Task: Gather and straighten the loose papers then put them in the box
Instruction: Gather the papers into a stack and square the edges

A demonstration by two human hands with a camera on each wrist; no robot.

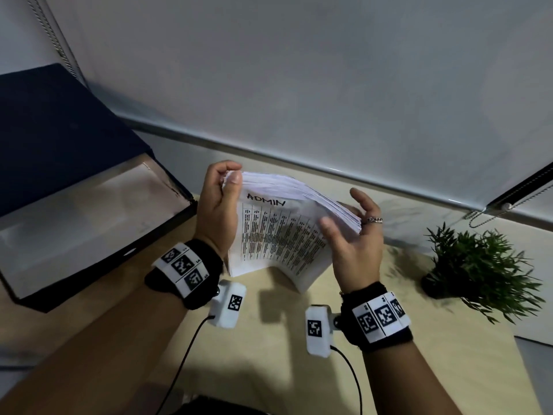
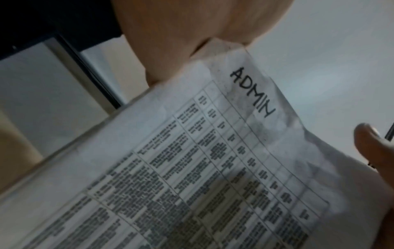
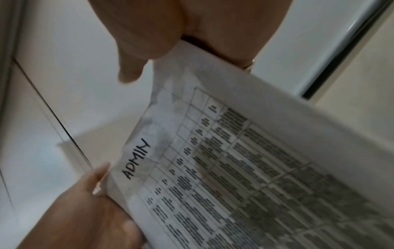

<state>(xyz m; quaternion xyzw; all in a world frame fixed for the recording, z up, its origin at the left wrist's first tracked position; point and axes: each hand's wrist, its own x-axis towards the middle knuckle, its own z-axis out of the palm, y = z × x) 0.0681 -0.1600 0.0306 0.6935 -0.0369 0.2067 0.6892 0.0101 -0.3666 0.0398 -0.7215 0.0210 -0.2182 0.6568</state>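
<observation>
A thick stack of papers [image 1: 278, 238] stands nearly upright above the wooden table, its front sheet a printed table headed "ADMIN". My left hand [image 1: 232, 175] grips the stack's top left corner, thumb on the front and fingers curled behind. My right hand [image 1: 353, 232] lies against the stack's right edge with its fingers straight and spread, thumb near the front sheet. The left wrist view shows the front sheet [image 2: 213, 168] close up under my left hand [image 2: 170, 42]. The right wrist view shows the papers [image 3: 255, 168] running up to my right hand [image 3: 170, 33]. The open dark box [image 1: 98, 265] sits to the left, pale inside.
The box's dark lid [image 1: 59, 130] stands raised at the far left. A small potted plant [image 1: 478, 265] sits on the table [image 1: 269, 339] to the right. A pale blind with a bead chain [image 1: 478, 217] hangs behind the table.
</observation>
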